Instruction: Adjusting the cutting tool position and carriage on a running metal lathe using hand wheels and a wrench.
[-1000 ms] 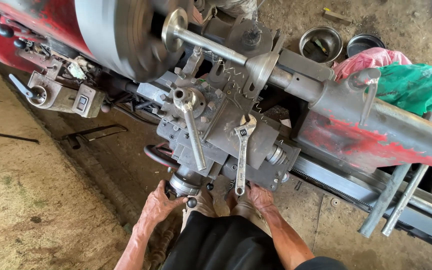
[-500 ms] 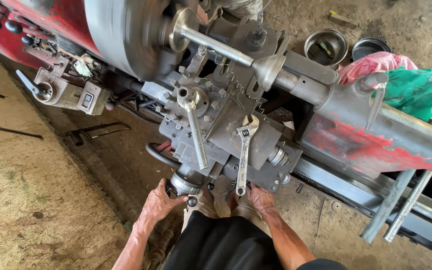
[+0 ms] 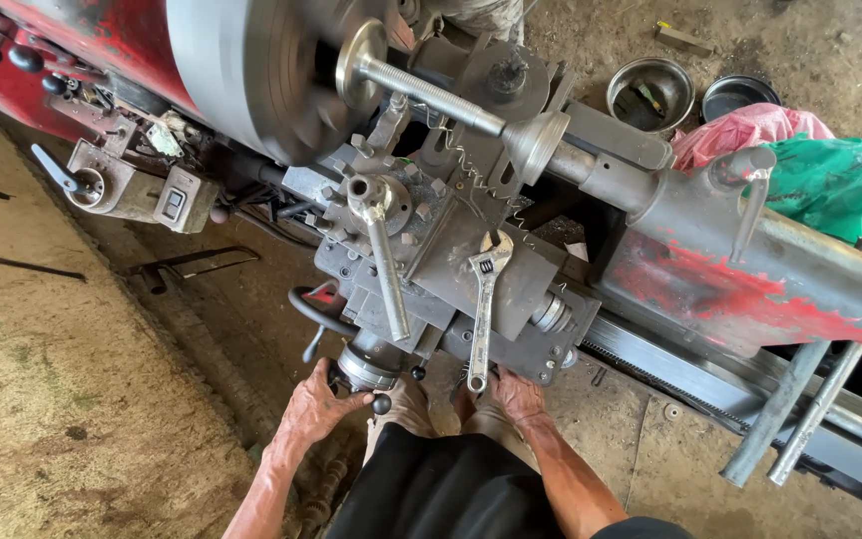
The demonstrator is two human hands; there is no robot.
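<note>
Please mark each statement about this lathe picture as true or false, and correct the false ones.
1. The left hand is at the handwheel on the front of the carriage. True.
2. The adjustable wrench is held in the right hand. False: it lies on the carriage, and the right hand rests just below its lower end.
3. A pink cloth and a green cloth lie on the machine at the right. True.
4. The two metal bowls stand on the carriage. False: they are on the ground behind the lathe.
5. The chuck looks blurred. True.
</note>
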